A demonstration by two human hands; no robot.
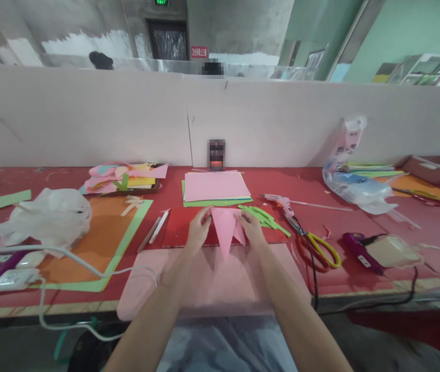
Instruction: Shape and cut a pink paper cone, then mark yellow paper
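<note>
Head view: left hand (199, 227) and right hand (251, 227) each pinch an upper corner of folded pink paper (223, 227), point hanging down, above red board (181, 227) and pale pink mat (223, 292). Green paper strips (265, 217) just beyond right hand; hot glue gun (285, 204), scissors (313, 241) farther right. Paper stack (216, 187) ahead.

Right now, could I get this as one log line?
left hand: pinching pink paper; right hand: pinching pink paper; below: red board; nearby: hot-glue gun, scissors
</note>
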